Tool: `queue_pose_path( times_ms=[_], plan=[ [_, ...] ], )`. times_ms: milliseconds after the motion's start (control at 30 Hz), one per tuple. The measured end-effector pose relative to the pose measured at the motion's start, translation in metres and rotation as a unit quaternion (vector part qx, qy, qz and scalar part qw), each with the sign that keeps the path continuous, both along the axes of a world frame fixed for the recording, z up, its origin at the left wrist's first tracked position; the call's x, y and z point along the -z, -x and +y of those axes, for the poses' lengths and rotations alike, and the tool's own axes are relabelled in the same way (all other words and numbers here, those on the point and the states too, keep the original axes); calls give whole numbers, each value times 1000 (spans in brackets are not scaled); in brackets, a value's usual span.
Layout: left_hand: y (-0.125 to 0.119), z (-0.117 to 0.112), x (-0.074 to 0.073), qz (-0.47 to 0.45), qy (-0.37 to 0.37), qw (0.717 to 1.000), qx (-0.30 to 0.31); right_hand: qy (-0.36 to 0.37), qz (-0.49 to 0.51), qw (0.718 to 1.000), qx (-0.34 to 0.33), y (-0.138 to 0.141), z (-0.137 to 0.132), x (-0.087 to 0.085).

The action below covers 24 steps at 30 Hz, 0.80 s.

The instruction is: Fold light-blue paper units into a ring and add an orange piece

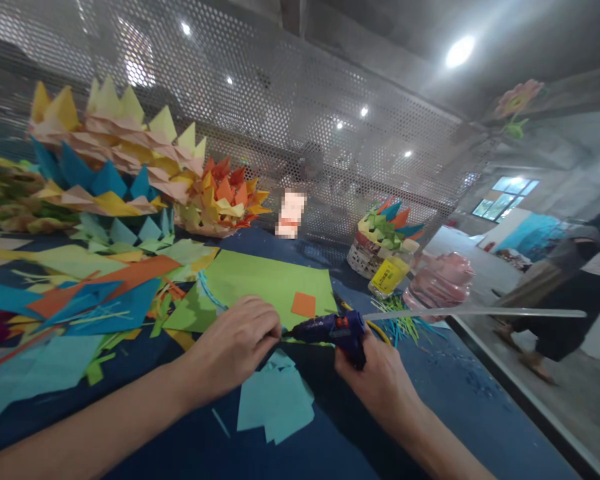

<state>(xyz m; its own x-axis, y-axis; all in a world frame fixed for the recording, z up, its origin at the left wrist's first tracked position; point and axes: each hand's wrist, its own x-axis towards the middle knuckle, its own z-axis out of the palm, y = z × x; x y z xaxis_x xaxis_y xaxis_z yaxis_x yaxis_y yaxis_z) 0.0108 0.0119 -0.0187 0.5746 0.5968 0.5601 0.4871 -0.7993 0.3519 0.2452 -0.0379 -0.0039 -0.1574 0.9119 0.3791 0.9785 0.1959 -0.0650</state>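
My right hand (380, 370) grips a dark purple hot glue gun (325, 330), with a long clear glue stick (470, 312) poking out of its back end. The nozzle points left and comes close to the pinched fingertips of my left hand (243, 337). A thin light-blue paper strip (210, 292) curves up behind that hand, and a bit of blue shows at the fingertips; the fingers mostly hide it. Behind both hands lies a green paper sheet (265, 280) with a small orange paper square (304, 305) on it. Light-blue paper pieces (277, 400) lie nearer me.
Folded-paper crowns in several colours (110, 160) stand at the back left, above loose coloured paper scraps (105, 290). To the right are a paper-topped can (365, 250), a yellow-labelled bottle (390, 275) and a pink lumpy object (443, 280). A person (565, 287) walks beyond the table's right edge.
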Motion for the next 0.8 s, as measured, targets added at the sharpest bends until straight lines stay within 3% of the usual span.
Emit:
queue_pose_path(
  times_ms=[800],
  plan=[
    [3,3,1,-26,-8,1000,2,-49,-12,999,-7,-2,-3,-5]
  ],
)
